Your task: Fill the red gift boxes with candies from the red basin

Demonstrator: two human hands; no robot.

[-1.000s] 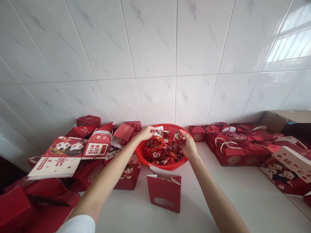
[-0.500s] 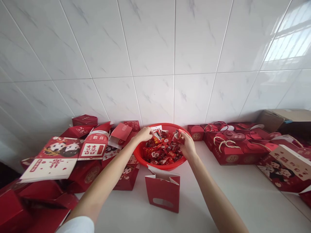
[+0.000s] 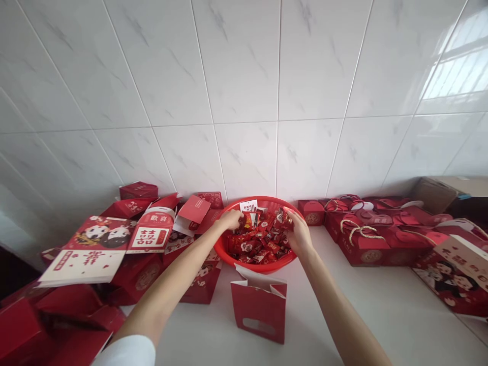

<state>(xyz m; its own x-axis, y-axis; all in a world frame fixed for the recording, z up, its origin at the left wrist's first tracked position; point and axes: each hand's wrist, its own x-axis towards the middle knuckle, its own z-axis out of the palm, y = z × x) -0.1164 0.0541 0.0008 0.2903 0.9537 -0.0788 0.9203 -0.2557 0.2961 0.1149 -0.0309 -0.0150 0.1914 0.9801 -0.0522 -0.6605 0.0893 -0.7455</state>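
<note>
A red plastic basket (image 3: 277,202) full of red-wrapped candies (image 3: 263,244) stands against the wall. My left hand (image 3: 231,220) reaches in over its left side, fingers closed at the candies; what they pinch is hard to make out. On the right side of the basket, my right hand (image 3: 299,232) holds wrapped candy (image 3: 281,217) between thumb and fingers. In front of the basket, between my forearms, a red gift box (image 3: 260,310) stands upright with its top flaps open and an oval cutout low on its front.
Red boxes (image 3: 148,236) and flat printed cartons (image 3: 82,264) pile up on the left. Several closed red boxes with rope handles (image 3: 368,249) line the right side, and a brown cardboard box (image 3: 434,193) sits behind them. White tiles rise behind the counter (image 3: 305,325).
My left hand has dipped slightly lower among the candies. My right hand keeps its hold on candy. The whole view has shifted a little.
</note>
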